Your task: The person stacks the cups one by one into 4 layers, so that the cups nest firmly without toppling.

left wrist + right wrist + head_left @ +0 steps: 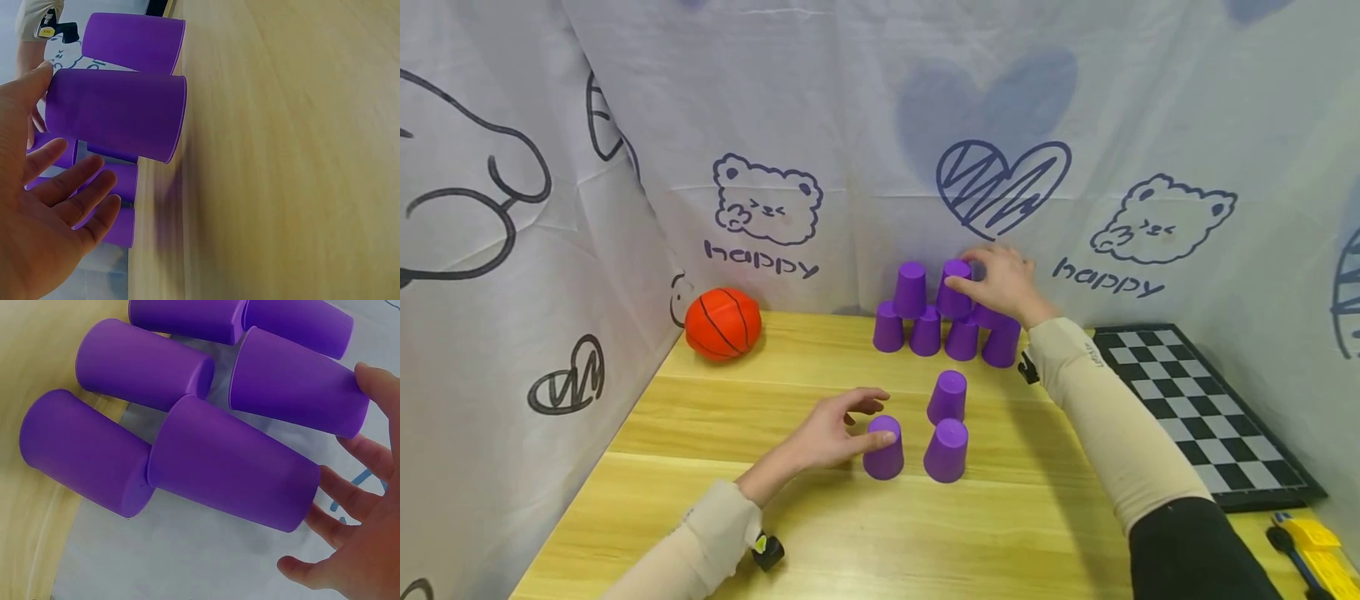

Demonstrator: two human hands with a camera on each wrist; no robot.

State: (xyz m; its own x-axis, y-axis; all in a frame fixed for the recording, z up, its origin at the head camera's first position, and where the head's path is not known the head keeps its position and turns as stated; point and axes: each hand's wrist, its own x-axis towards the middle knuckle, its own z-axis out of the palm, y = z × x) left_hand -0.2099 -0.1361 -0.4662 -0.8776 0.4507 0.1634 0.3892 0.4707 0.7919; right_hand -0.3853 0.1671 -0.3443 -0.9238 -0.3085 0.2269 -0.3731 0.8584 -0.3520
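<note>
Upside-down purple cups form two tiers at the back. My right hand (1006, 282) pinches the middle upper-tier cup (297, 381) near its top, thumb on one side and index finger on the other. That cup rests on the bottom-row cups (961, 337). Beside it stand the left upper cup (911, 292) and the right upper cup (234, 465), partly hidden by the hand in the head view. Closer in, my left hand (827, 429) has its thumb at a single cup (883, 461), with its other fingers spread loosely behind. Two more cups (947, 454) stand to its right.
An orange toy basketball (723, 325) sits at the back left of the wooden table (970, 542). On the right lies a black-and-white checkered board (1195, 400), with a yellow object (1318, 546) near the front. A printed white cloth (865, 125) hangs behind.
</note>
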